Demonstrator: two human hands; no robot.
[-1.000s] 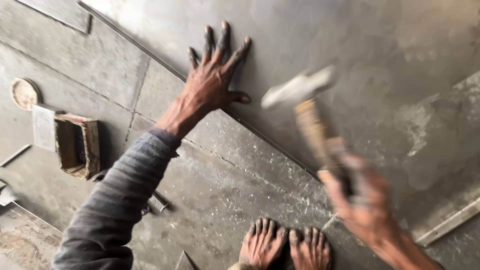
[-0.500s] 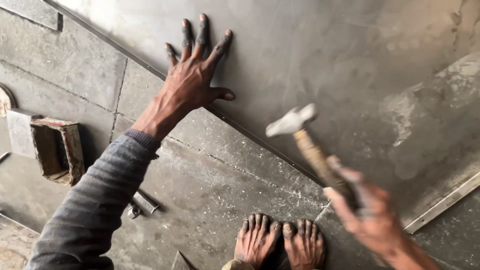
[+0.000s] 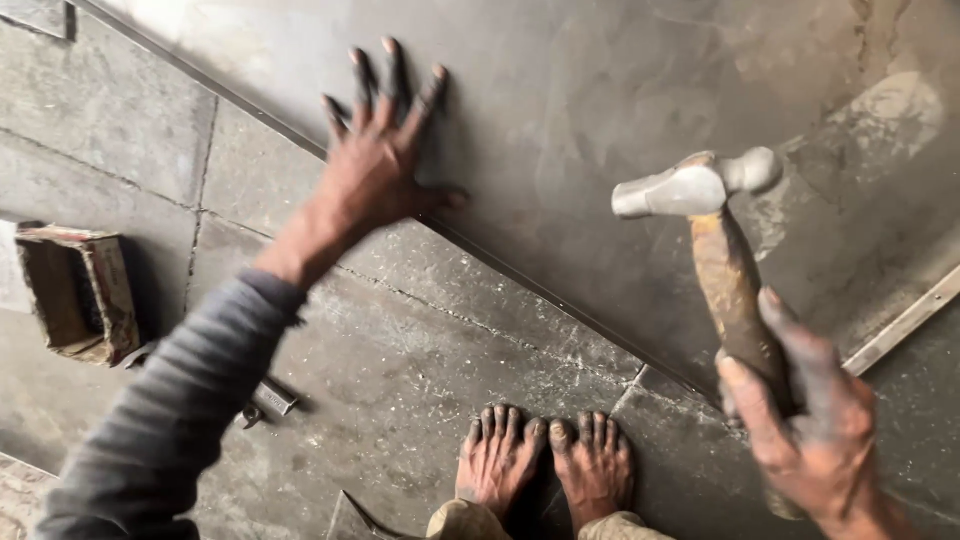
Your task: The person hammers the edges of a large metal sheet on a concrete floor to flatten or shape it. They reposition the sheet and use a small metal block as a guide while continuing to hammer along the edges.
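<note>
Left hand [image 3: 375, 165] splayed flat on metal sheet [image 3: 600, 100], upper centre; right hand [image 3: 810, 430] grip closed round hammer [image 3: 715, 250], raised lower right. Sheet looks mostly flat.

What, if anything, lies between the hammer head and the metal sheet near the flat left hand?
Nothing visible. The hammer in the right hand hangs over bare metal sheet; the left hand lies flat well to its side.

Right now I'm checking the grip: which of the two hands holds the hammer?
The right hand grips the hammer by its wooden handle, head raised. The left hand holds nothing; it lies spread flat on the metal sheet.
</note>
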